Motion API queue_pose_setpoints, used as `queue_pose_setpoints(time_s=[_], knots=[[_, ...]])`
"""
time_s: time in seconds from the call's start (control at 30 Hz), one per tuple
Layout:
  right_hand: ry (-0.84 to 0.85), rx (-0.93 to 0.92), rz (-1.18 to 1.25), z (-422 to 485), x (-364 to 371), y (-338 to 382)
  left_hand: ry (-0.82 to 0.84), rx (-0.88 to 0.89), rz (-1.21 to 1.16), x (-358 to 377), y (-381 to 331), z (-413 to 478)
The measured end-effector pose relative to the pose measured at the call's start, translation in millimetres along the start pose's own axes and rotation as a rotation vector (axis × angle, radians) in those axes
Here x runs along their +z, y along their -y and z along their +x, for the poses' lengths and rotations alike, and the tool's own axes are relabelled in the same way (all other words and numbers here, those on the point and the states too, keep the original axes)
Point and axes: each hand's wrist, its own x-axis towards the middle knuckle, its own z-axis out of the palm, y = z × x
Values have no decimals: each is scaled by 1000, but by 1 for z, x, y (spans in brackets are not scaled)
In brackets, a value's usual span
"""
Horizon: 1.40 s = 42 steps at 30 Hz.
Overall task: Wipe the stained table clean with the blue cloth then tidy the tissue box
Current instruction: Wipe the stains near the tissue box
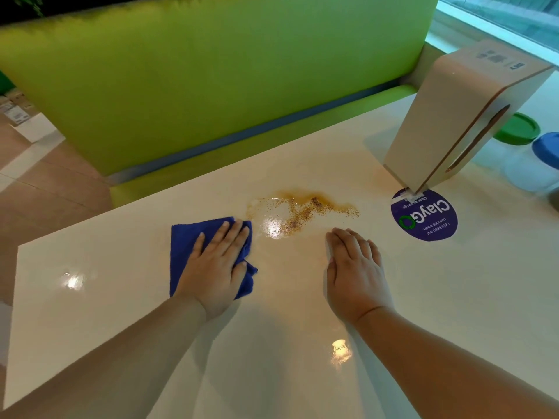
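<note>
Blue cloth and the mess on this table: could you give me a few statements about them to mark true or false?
1. The left hand presses flat on the blue cloth. True.
2. The stain is already wiped away. False: brown, speckled residue lies on the table just beyond the cloth.
3. The right hand grips the tissue box. False: it rests flat on the table with straight fingers, apart from the box.
4. The tissue box stands on end at the edge of the purple sticker. True.
</note>
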Motion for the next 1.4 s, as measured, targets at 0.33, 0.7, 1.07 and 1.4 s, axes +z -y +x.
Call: queue_pose_setpoints(time_s=[0.33,0.7,1.07,1.4], knots=[[3,2,3,1,1,0,-36,-109,-45,1,-21,3],[-1,-4,14,-1,0,0,-29,-127,-8,0,-24,17],[-6,-6,30,1,1,-2,-60,-237,-37,-8,-15,66],[-15,2,35,0,4,-3,-61,-170,-2,-8,-12,90]])
